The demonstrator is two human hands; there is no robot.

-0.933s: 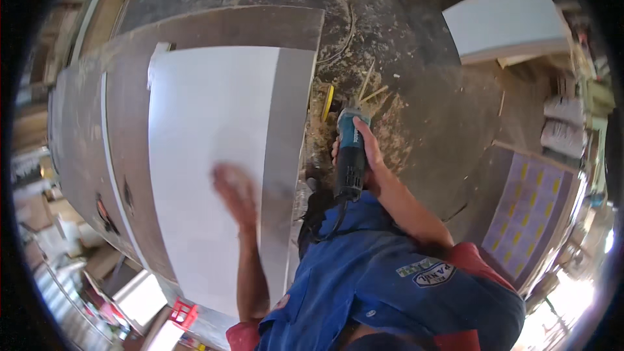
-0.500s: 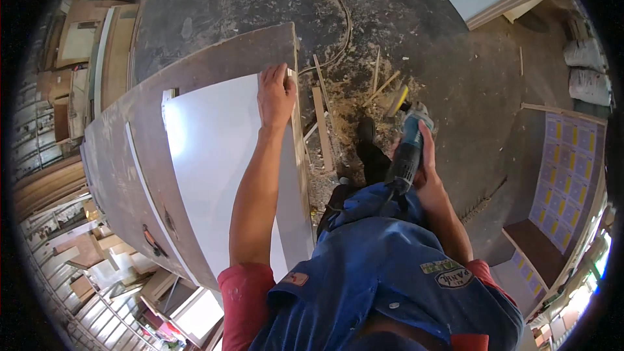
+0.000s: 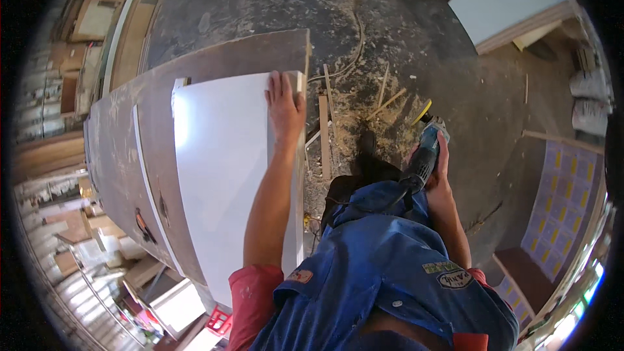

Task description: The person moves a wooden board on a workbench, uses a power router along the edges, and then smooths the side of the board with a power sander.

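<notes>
My left hand [image 3: 285, 105] lies flat, fingers spread, steadying the far corner of the white board [image 3: 221, 175] on the brown table [image 3: 123, 149], while my right hand [image 3: 437, 172] grips the power tool [image 3: 424, 156] at my side, to be brought up next, I judge.

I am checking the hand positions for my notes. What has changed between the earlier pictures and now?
The left hand moved from the middle of the white board up to its far corner, where it now lies flat near the edge. The right hand stayed at the person's side and keeps its grip on the power tool. The white board still lies on the brown panel, with wood strips and sawdust on the floor beside it.
</notes>
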